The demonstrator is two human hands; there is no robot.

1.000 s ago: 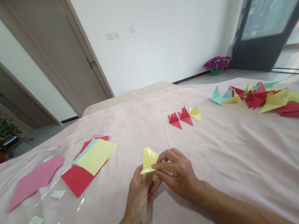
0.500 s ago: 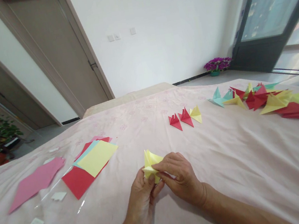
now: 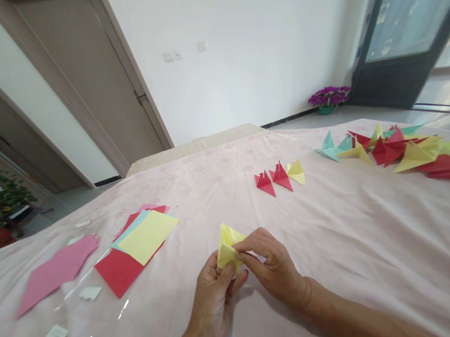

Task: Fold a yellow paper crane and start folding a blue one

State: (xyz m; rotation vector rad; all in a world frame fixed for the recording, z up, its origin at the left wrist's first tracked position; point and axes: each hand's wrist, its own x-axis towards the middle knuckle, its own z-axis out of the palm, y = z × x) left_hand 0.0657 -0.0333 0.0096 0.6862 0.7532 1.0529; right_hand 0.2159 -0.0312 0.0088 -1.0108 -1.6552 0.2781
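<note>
Between my two hands, just above the cloth, is a partly folded piece of yellow origami paper point(image 3: 227, 248). My left hand point(image 3: 214, 292) grips its lower left side, thumb in front and fingers behind. From the right, my right hand point(image 3: 273, 266) pinches the paper's right edge between thumb and forefinger. Some of the paper is hidden behind the fingers. Beyond my hands stand two red paper cranes point(image 3: 280, 178) and a yellow folded crane point(image 3: 296, 172) in a short row.
Square paper sheets in yellow point(image 3: 150, 237), blue and red overlap at the left, beside a pink stack point(image 3: 55, 269). White scraps point(image 3: 91, 293) and clear plastic lie near them. Several colourful cranes point(image 3: 414, 152) are heaped at the right on the pale pink tablecloth point(image 3: 371, 259).
The front flap of the yellow paper now stands up flatter and wider. My right fingers have shifted slightly along its edge; both hands keep their hold.
</note>
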